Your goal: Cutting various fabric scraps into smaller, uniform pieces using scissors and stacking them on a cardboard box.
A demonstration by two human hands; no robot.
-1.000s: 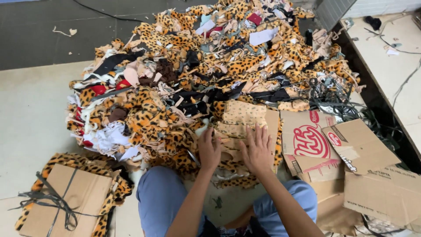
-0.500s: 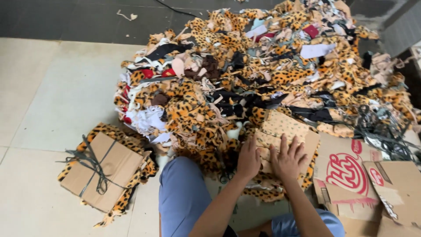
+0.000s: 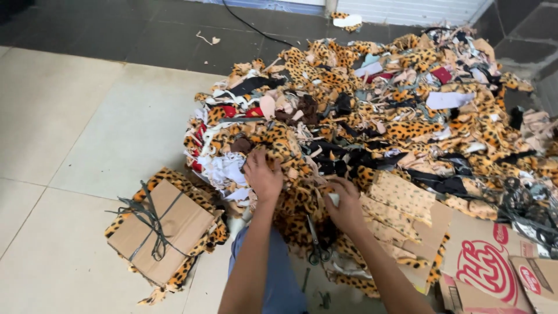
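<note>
Evidently both hands grip leopard scraps at the near edge of the heap [image 3: 378, 110], left hand [image 3: 263, 174] closed higher, right hand [image 3: 347, 204] beside it, scissors [image 3: 317, 247] just below, one tied bundle [image 3: 165, 229] left of the heap finished, most unsorted

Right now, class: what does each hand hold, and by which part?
Left hand grips a leopard scrap in the pile, by its near edge. Right hand's hold cannot be told.
</note>
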